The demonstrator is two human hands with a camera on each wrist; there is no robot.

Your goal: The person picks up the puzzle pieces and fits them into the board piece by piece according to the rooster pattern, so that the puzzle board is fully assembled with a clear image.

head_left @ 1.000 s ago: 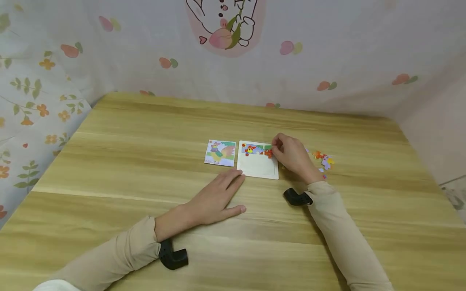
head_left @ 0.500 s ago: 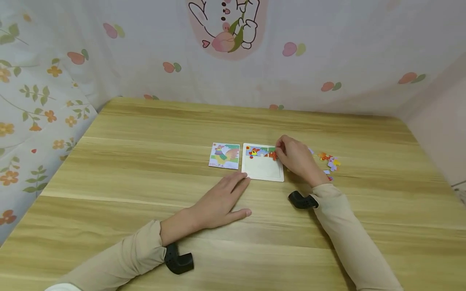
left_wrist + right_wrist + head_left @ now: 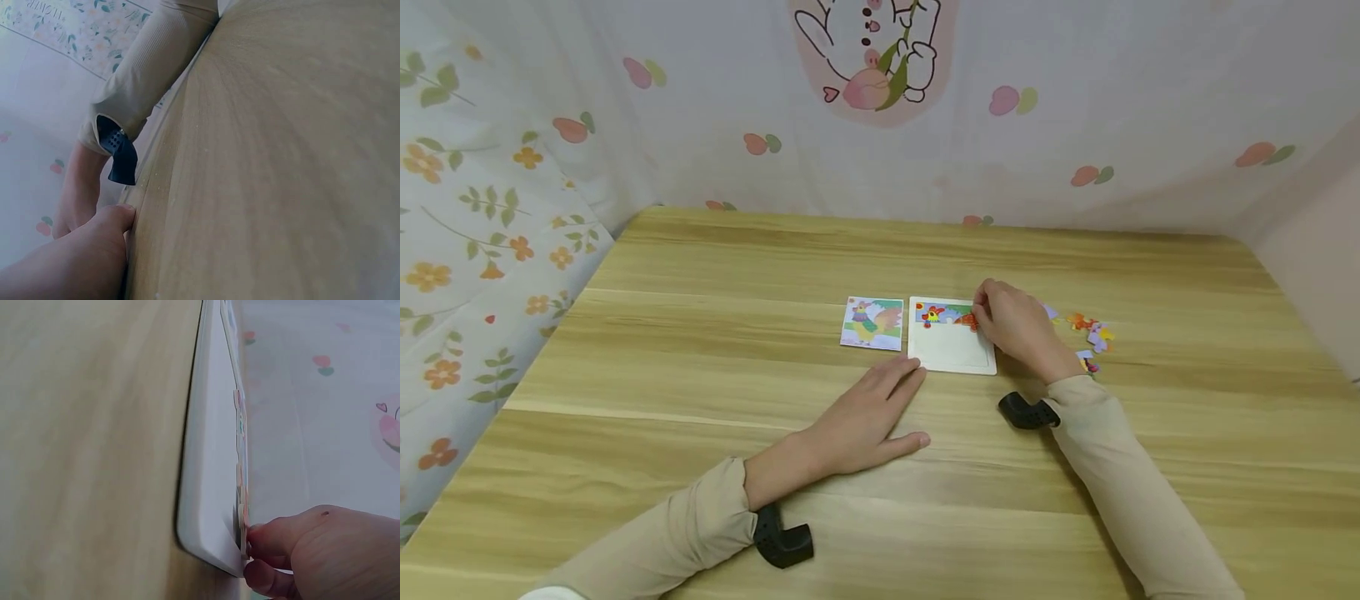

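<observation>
A white puzzle tray (image 3: 951,352) lies on the table, with a row of joined pieces showing a rooster's head (image 3: 933,315) along its far edge. At the tray's far right corner my right hand (image 3: 1018,327) pinches a puzzle piece (image 3: 242,520) between thumb and fingers; in the right wrist view the piece stands slightly proud of the tray floor. The fingers cover part of it in the head view. My left hand (image 3: 867,421) lies flat with spread thumb, fingertips at the tray's near left corner.
Left of the tray lies a square picture card (image 3: 872,323) of the whole rooster. Several loose puzzle pieces (image 3: 1099,337) lie right of my right hand, partly behind the wrist. A patterned curtain (image 3: 715,108) hangs behind the table (image 3: 700,275).
The light gap in the top row of pieces has closed up beside my right fingers. Both hands keep their places at the tray; the whole head view has shifted slightly.
</observation>
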